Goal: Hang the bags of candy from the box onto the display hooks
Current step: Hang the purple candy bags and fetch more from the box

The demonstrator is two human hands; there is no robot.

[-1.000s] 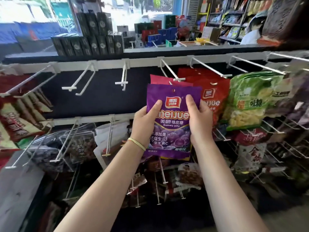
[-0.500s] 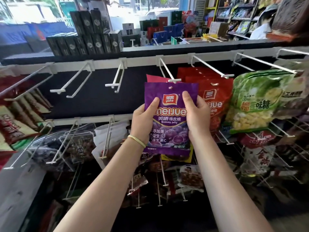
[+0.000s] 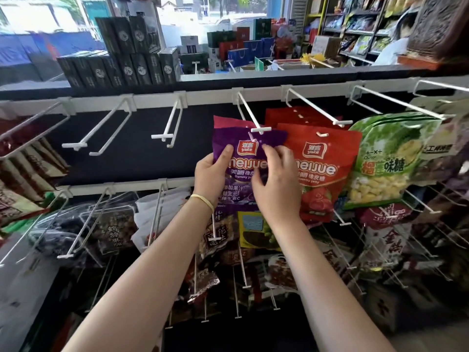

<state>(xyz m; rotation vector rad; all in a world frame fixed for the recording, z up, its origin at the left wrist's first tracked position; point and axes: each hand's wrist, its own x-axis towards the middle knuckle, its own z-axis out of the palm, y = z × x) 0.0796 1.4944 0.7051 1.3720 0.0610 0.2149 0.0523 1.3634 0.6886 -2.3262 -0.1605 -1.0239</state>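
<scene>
Shop display rack (image 3: 152,101) fills frame; at centre we hold the purple candy bag (image 3: 245,148) under a white hook (image 3: 255,123): left hand (image 3: 213,174) gripping its edge, right hand (image 3: 275,181) fingertips curled, pinching its front.

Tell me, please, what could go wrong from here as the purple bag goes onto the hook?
1. The purple bag is only at the hook tip; if the hole misses the prong, the bag could drop once the left hand and right hand let go.
2. The red bag hangs close beside it, partly behind the right hand, so it may get knocked or dragged.
</scene>
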